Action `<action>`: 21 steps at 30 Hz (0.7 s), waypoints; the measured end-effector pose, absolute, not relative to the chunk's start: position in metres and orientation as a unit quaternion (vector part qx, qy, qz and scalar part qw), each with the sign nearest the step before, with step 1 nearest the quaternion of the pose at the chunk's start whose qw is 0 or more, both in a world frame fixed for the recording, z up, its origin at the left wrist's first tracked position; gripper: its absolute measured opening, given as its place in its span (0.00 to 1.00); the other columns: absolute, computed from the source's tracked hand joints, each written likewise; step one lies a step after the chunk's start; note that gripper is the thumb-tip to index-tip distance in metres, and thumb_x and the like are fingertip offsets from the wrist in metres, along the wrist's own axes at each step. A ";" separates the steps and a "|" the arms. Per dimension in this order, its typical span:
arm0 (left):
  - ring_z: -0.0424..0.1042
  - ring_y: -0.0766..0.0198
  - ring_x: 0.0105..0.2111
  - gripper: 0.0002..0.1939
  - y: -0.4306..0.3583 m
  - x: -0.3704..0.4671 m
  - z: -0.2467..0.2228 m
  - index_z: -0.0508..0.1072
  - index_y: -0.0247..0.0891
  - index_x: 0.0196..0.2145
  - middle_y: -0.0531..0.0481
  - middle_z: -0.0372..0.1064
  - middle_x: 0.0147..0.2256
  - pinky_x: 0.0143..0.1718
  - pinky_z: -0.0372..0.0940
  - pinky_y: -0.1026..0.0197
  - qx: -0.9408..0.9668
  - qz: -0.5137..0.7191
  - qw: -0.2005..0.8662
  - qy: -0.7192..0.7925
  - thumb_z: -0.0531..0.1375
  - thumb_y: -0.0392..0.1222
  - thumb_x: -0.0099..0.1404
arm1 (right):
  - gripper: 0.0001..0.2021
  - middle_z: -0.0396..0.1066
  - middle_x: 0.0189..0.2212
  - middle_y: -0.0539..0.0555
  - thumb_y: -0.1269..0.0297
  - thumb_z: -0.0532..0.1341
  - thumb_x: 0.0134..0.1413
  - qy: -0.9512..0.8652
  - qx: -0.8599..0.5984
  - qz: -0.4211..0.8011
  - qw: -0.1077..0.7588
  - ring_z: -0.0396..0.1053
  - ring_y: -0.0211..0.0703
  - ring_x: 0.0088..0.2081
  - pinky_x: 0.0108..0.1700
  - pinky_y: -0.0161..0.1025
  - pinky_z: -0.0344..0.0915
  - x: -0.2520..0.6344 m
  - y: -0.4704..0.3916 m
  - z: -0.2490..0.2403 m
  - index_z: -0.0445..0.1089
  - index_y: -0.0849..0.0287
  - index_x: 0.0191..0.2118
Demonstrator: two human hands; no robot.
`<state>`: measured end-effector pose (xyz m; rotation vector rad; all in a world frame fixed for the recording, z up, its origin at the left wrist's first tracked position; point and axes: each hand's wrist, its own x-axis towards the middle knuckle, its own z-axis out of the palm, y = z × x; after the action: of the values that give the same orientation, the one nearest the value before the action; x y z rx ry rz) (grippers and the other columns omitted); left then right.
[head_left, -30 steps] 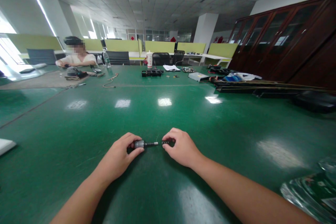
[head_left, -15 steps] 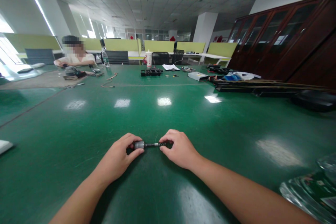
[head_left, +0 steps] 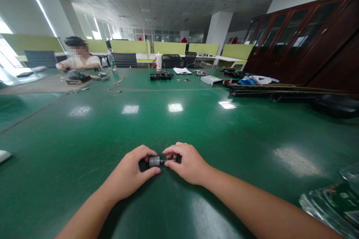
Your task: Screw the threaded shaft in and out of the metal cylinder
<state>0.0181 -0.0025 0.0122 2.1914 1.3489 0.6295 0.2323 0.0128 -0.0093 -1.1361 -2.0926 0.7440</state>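
A short grey metal cylinder (head_left: 154, 161) lies sideways just above the green tabletop, with a thin dark shaft (head_left: 163, 161) sticking out of its right end. Thumb and fingers of my left hand (head_left: 134, 170) curl round the cylinder, closed on its sides. My right hand (head_left: 187, 162) pinches around the shaft, its fingertips close to the cylinder. A dark coiled, spring-like part seems to sit on the shaft, but my right fingers hide most of it.
A large clear plastic bottle (head_left: 331, 205) lies at the near right. Black rails (head_left: 258, 91) and a grey metal box (head_left: 211, 80) stand farther back. Across the table sits a person (head_left: 81, 59) beside a clear bottle (head_left: 111, 61). A cord (head_left: 115, 86) and a black part (head_left: 162, 77) lie at the far side.
My hands have come closer together. My right fingers have shifted left along the shaft toward the cylinder, leaving less of it exposed. The cylinder has moved slightly right and nearer me.
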 end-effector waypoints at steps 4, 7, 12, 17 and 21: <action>0.71 0.60 0.37 0.10 -0.003 0.017 0.013 0.74 0.41 0.41 0.51 0.72 0.36 0.40 0.64 0.59 0.792 0.231 0.261 0.502 0.59 0.46 0.65 | 0.06 0.75 0.31 0.50 0.69 0.65 0.53 -0.818 -0.407 0.257 0.314 0.69 0.39 0.34 0.39 0.37 0.61 0.233 0.013 -0.007 0.76 0.56 0.38; 0.71 0.59 0.37 0.10 -0.003 0.018 0.014 0.74 0.41 0.42 0.51 0.73 0.36 0.41 0.64 0.59 0.785 0.225 0.272 0.508 0.60 0.46 0.64 | 0.03 0.75 0.30 0.49 0.68 0.65 0.54 -0.831 -0.391 0.240 0.314 0.68 0.38 0.34 0.41 0.38 0.59 0.234 0.013 -0.007 0.75 0.57 0.35; 0.72 0.58 0.38 0.10 -0.004 0.019 0.016 0.74 0.41 0.42 0.51 0.74 0.37 0.41 0.64 0.58 0.783 0.220 0.279 0.510 0.60 0.45 0.64 | 0.07 0.74 0.30 0.48 0.69 0.69 0.48 -0.840 -0.387 0.234 0.299 0.68 0.39 0.35 0.42 0.39 0.58 0.234 0.014 -0.011 0.75 0.56 0.37; 0.71 0.59 0.38 0.10 -0.004 0.019 0.016 0.74 0.41 0.41 0.51 0.73 0.37 0.41 0.64 0.59 0.787 0.219 0.276 0.506 0.62 0.45 0.62 | 0.05 0.75 0.33 0.49 0.67 0.65 0.55 -0.845 -0.384 0.235 0.288 0.69 0.39 0.37 0.45 0.41 0.57 0.234 0.014 -0.011 0.76 0.55 0.39; 0.71 0.59 0.37 0.10 -0.003 0.019 0.015 0.74 0.41 0.39 0.52 0.73 0.35 0.40 0.64 0.59 0.786 0.223 0.280 0.503 0.64 0.44 0.60 | 0.06 0.75 0.36 0.51 0.65 0.63 0.58 -0.846 -0.384 0.228 0.291 0.68 0.41 0.41 0.45 0.41 0.58 0.234 0.013 -0.009 0.77 0.54 0.40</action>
<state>0.0191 -0.0028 0.0152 2.1087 1.3499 0.5972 0.2344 0.0131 -0.0095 -1.0250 -2.2546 0.6082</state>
